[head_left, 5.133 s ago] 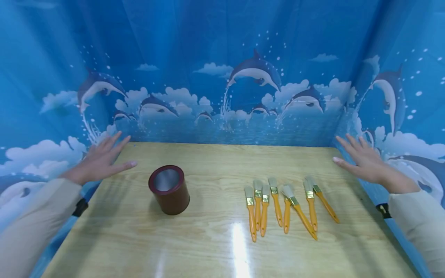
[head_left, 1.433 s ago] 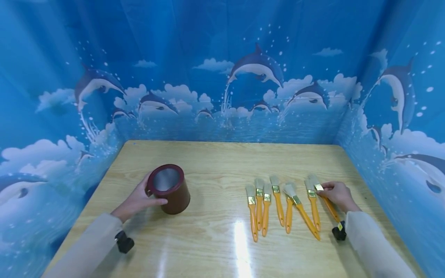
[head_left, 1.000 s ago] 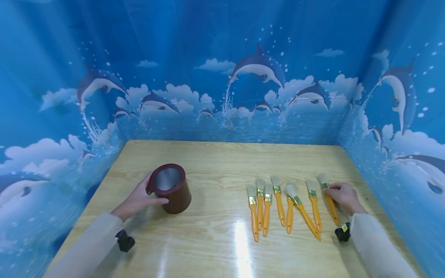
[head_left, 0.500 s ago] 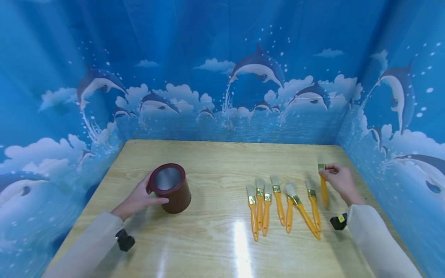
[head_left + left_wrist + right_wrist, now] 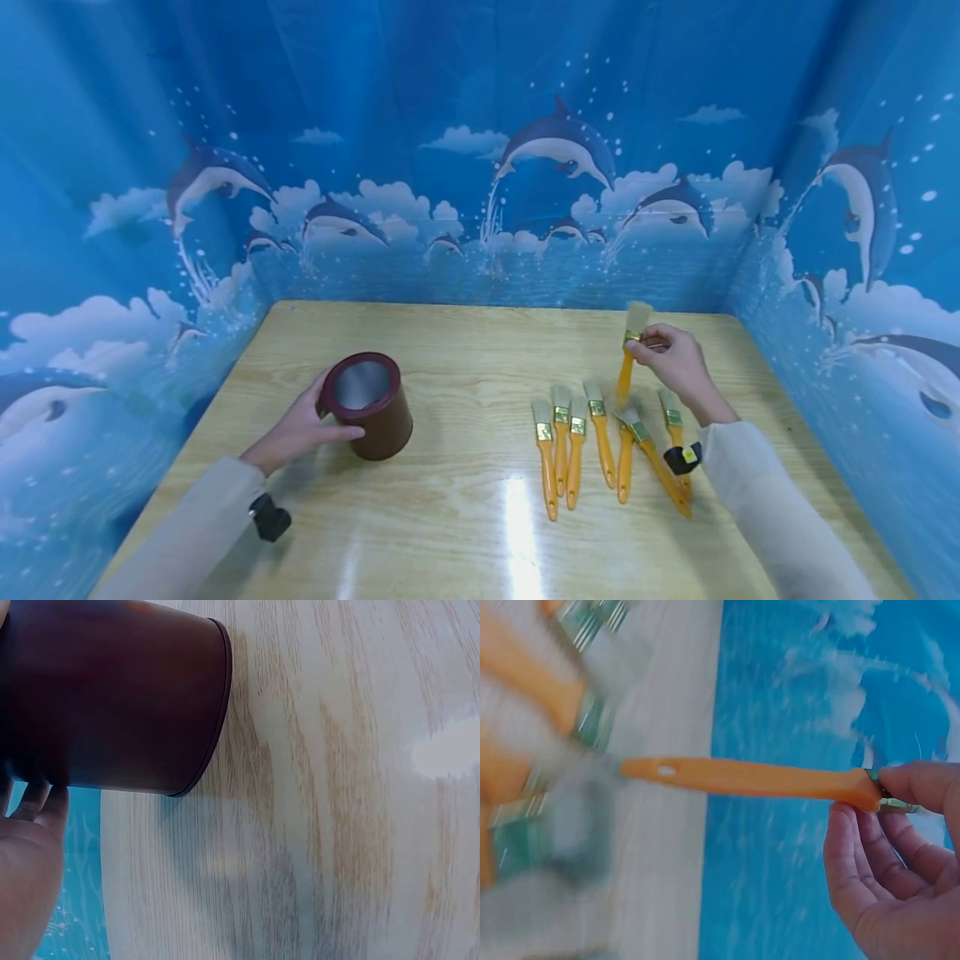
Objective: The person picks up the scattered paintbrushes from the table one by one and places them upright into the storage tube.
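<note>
A flat paintbrush (image 5: 625, 371) is hovering bristles-up toward the table's (image 5: 450, 367) far edge, the right hand (image 5: 675, 360) pinching its ferrule; only the right wrist view is showing the handle's hole. Nearer the left edge, the left hand (image 5: 303, 427) is gripping a brown cylindrical container (image 5: 381, 429).

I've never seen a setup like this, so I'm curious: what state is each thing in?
Cup: standing upright on the table, open-topped, nothing visible inside.
Left hand: gripping the cup.
Held brush: off the table, bristle end upward.
Right hand: pinching the held brush.
Seven other brushes: lying on the table, two overlapping.
</note>
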### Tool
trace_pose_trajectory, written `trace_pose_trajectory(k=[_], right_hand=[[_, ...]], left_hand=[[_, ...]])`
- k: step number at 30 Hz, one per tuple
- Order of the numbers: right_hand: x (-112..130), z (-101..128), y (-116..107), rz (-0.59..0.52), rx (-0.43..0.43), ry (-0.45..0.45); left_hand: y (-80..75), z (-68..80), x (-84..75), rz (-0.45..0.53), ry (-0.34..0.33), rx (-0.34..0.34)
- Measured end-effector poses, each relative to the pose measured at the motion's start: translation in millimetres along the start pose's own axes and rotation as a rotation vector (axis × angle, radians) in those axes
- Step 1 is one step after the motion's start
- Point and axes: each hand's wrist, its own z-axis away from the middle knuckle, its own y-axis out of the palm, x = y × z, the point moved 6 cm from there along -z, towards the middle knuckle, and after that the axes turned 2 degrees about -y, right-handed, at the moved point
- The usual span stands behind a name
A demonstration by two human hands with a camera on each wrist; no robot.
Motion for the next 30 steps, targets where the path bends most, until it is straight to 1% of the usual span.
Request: trace_pose_trajectory(k=[4,9,14,17,24,27,30], right_hand=[[25,-5,21,-0.035,0.049,-0.034],[61,-8,49,-0.065,0.102,-0.091],[101,-5,77,-0.147,0.154,-0.144],[125,0,95,-0.21,0.17,-0.178],[173,14,139,-0.412,0.184,-0.269],[189,19,154,-0.473,0.165,-0.315],[200,22,167,-0.509,0.139,-0.338]], left_hand=[[0.0,0.2,-1.2,-0.003,0.011,0.002],[-0.1,-0.5,-1.5,-0.004,0.024,0.002],[-0.3,-1.1,-0.4,-0.01,0.032,0.003],[-0.5,-1.1,0.4,-0.007,0.034,0.004],[-0.8,-0.1,0.2,-0.018,0.016,0.003],[-0.7,0.3,-0.3,-0.018,0.01,0.004],[-0.9,0.2,0.1,-0.017,0.005,0.003]])
